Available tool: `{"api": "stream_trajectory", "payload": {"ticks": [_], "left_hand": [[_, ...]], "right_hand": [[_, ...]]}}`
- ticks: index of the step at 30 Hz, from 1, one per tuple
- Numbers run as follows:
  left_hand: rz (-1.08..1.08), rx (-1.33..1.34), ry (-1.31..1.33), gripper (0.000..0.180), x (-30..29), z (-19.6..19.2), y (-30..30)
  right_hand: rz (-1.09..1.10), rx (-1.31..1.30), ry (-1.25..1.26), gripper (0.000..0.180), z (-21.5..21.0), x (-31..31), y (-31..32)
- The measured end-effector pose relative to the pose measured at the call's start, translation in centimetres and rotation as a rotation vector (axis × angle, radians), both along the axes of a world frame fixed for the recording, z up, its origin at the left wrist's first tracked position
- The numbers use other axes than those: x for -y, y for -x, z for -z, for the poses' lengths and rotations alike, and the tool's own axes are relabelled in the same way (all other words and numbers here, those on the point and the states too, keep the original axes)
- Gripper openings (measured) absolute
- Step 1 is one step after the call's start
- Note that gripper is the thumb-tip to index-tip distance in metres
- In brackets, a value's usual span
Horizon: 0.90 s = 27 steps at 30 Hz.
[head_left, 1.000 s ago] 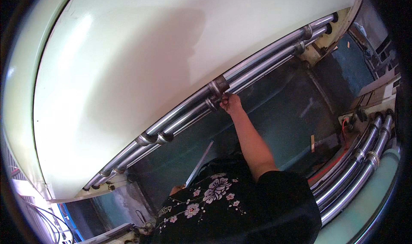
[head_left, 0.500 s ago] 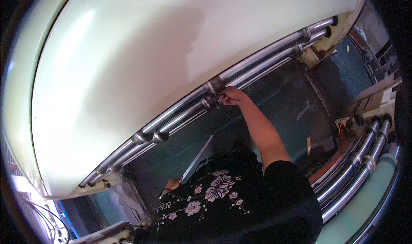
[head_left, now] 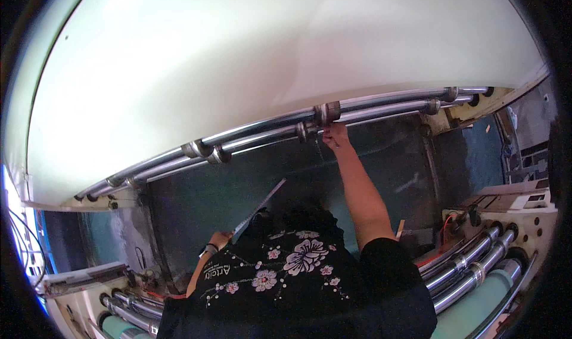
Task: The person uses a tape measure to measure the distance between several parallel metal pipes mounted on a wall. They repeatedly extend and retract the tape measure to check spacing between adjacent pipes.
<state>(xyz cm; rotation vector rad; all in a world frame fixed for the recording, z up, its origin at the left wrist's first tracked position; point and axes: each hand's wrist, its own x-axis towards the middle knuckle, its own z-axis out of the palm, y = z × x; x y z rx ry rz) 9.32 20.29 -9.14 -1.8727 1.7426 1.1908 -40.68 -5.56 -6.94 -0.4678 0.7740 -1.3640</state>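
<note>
A dark ring-shaped collar (head_left: 327,113) sits on the upper of two shiny metal shafts (head_left: 256,141), below the big white panel. Just under it, my right hand (head_left: 336,137) is raised with curled fingers against the collar's lower side. Whatever those fingers grip is hidden; a thin dark line hangs beside them. Lower and to the left, my left hand (head_left: 221,239) is closed round the near end of a thin, straight metal ruler (head_left: 260,207). The ruler slants up and away over the dark floor, its far end free. A second, smaller collar (head_left: 305,131) is on the lower shaft.
The white machine panel (head_left: 238,59) curves across the whole top. More collars (head_left: 195,149) ride the shafts further left. Behind me at lower right are metal rollers (head_left: 459,276) and a pale green roller (head_left: 476,297); similar rollers (head_left: 134,312) stand at lower left. Cables hang at far left.
The view has turned, so the shafts now lie more level. My right hand stays at the same collar; my left hand still holds the ruler, and more of its forearm shows.
</note>
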Motion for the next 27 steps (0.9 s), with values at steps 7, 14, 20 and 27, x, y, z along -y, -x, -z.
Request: {"api": "stream_trajectory", "payload": {"ticks": [7, 14, 20, 27], "left_hand": [[-0.198, -0.156, 0.093, 0.042, -2.2, 2.9, -4.9], [-0.109, -0.085, 0.133, 0.043, -3.4, 2.3, -4.5], [0.044, -0.124, 0.213, 0.048, 0.4, 3.9, -5.1], [-0.129, -0.091, 0.131, 0.047, 3.8, -2.7, -1.6]], "right_hand": [[0.569, -0.063, -0.288, 0.016, -3.5, 0.2, -6.5], [0.384, -0.537, 0.027, 0.018, -7.9, -1.9, -6.9], [0.200, -1.033, 0.023, 0.022, -6.5, 0.4, -6.2], [0.216, -1.396, 0.183, 0.016, -7.8, -0.7, -6.4]]}}
